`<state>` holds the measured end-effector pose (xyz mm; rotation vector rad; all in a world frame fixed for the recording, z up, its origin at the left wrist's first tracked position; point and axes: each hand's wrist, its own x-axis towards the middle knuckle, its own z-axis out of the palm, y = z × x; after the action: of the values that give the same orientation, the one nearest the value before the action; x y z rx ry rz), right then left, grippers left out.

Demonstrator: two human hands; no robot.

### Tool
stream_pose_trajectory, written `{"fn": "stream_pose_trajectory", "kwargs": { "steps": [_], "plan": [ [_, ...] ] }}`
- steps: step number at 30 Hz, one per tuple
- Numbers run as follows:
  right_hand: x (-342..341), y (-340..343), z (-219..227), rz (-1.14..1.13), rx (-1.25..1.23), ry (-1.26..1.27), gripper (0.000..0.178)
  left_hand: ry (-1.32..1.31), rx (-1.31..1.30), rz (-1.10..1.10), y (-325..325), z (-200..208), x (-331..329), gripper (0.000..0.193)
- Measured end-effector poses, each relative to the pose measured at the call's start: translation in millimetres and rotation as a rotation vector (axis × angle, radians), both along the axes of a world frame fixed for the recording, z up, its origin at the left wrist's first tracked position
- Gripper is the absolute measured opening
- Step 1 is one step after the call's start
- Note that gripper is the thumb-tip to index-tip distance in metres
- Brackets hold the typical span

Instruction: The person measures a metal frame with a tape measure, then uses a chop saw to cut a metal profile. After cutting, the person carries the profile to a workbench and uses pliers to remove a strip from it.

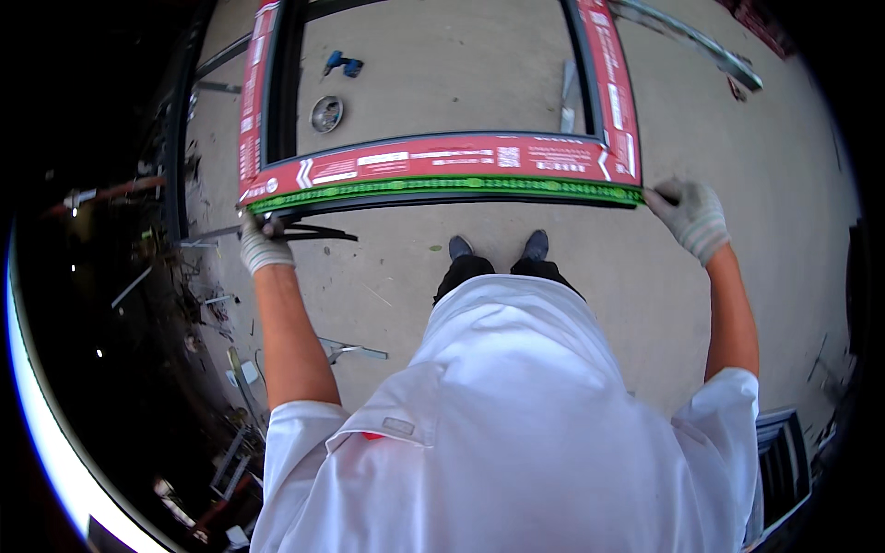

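A large window or door frame (433,158), covered in red printed protective film, lies in front of me. A long green patterned strip (442,189) runs along its near edge, with a dark edge below it. My left hand (263,247), in a pale knitted glove, is closed at the frame's near left corner, by the strip's left end. Thin black bendy strips (318,232) stick out beside that hand. My right hand (691,221), also gloved, pinches at the strip's right end by the opposite corner. The fingertips of my left hand are partly hidden.
Through the frame's opening, a blue cordless drill (343,64) and a metal bowl (326,113) show on the concrete floor. A metal profile (691,41) lies beyond the right side. Scraps and metal pieces (217,300) litter the left. A dark slatted frame (784,465) stands at lower right.
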<state>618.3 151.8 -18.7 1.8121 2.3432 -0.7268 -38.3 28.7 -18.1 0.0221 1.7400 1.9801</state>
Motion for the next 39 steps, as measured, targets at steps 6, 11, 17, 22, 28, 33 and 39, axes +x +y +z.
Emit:
{"fn": "stream_pose_trajectory", "kwargs": {
  "steps": [6,11,17,22,28,33,39],
  "plan": [
    [-1,-21,8,-0.026,0.065,0.076,0.033,0.011,0.057,0.044,-15,-1,12,0.03],
    [-11,-43,10,-0.079,0.023,0.138,0.025,-0.063,0.162,0.055,-39,-2,1,0.022],
    [-84,-73,27,-0.085,0.037,0.251,0.02,-0.144,0.101,0.07,-89,-8,-46,0.024],
    [-173,-92,28,-0.041,0.062,0.245,0.018,-0.119,-0.067,0.062,-145,-44,-82,0.044],
    [-297,-111,32,-0.025,0.03,0.423,0.018,-0.206,-0.204,0.045,-224,-80,-120,0.055],
    [-407,-100,50,0.066,-0.007,0.461,0.018,-0.246,-0.282,0.026,-300,-113,-152,0.061],
    [-533,-82,88,0.282,0.035,0.536,0.016,-0.191,-0.495,-0.013,-353,-107,-165,0.042]
  ]
}}
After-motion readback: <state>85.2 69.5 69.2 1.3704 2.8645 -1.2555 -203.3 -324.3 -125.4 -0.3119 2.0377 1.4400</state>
